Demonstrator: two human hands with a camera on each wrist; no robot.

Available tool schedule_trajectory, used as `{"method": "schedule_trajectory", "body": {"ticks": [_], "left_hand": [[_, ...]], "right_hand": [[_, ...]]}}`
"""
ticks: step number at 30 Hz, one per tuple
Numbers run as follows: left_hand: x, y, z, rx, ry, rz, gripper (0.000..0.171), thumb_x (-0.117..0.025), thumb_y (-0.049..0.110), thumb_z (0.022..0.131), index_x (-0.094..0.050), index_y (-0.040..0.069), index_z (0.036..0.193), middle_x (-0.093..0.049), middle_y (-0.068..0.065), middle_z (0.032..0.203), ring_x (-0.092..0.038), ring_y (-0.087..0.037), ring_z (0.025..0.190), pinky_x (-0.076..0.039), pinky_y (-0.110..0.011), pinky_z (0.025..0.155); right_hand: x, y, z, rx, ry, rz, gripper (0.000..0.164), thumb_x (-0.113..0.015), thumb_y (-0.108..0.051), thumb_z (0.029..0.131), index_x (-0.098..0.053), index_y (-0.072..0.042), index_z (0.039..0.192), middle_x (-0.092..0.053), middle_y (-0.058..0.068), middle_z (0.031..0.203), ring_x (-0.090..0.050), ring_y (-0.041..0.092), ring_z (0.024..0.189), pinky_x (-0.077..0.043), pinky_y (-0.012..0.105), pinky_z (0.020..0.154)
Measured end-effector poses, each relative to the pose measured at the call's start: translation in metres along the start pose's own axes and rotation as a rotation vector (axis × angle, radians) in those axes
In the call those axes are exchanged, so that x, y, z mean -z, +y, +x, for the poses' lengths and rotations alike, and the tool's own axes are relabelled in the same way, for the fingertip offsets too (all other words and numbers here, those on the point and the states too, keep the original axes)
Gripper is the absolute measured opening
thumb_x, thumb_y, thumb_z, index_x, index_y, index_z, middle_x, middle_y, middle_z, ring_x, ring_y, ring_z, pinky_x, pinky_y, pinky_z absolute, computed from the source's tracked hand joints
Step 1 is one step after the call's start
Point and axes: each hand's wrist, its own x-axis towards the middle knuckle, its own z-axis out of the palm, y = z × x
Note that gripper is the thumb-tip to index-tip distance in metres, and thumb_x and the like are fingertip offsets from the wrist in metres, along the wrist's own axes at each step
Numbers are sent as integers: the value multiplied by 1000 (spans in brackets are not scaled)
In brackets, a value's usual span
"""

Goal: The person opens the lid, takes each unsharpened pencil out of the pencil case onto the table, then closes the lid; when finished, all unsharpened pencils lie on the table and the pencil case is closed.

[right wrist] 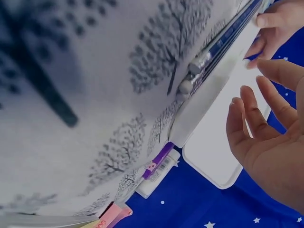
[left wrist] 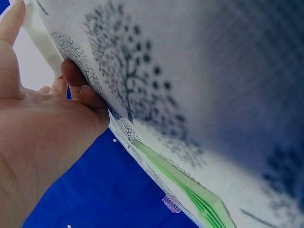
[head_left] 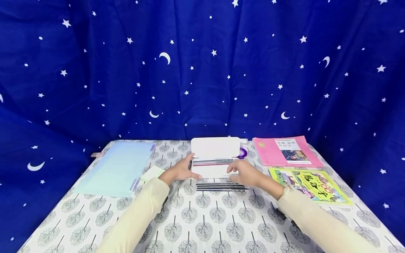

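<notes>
A white pencil case (head_left: 215,147) stands with its lid raised at the back. Several pencils (head_left: 212,162) lie inside it along the hinge side. In front of it, a row of dark pencils (head_left: 221,187) lies on the table; their ends show in the right wrist view. My left hand (head_left: 181,169) spans the case's left end, thumb at the front edge and fingers toward the back, gripping it. Over the case's right end hovers my right hand (head_left: 246,173), its fingers loosely bent and spread, with nothing between them in the right wrist view (right wrist: 270,128).
A pale blue-green spiral notebook (head_left: 117,168) lies left, with a light green pad (head_left: 152,173) near my left wrist. On the right are a pink folder (head_left: 269,154) and a yellow-edged booklet (head_left: 311,184). Behind the case's right end sit a purple ring-shaped item (head_left: 243,153) and a white block (right wrist: 159,178).
</notes>
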Motion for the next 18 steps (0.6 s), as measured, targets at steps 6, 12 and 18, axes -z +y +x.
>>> {"method": "schedule_trajectory", "body": {"ticks": [6,12,18], "left_hand": [[-1,1,1,2,4,0,111,-85,41,76,-17,14,158,-29,-18,159,-28,-38,145,-24,-55,118],[-1,1,2,-6,2,-3,112,-86,43,74,-17,14,158,-30,-18,159,-29,-38,145,-24,-55,118],[2,1,0,12,-7,0,113,-85,44,75,-15,16,159,-30,-15,159,-30,-38,144,-25,-56,117]], "right_hand": [[2,12,19,-12,35,-44,14,-77,-7,80,-72,-3,93,-71,6,92,-65,28,89,-54,45,83],[-1,26,31,-83,13,2,11,-74,-4,81,-71,-2,92,-72,8,94,-68,31,93,-54,50,90],[-9,34,41,-86,-1,57,8,-73,-1,83,-72,0,91,-74,9,89,-70,27,87,-57,45,85]]}}
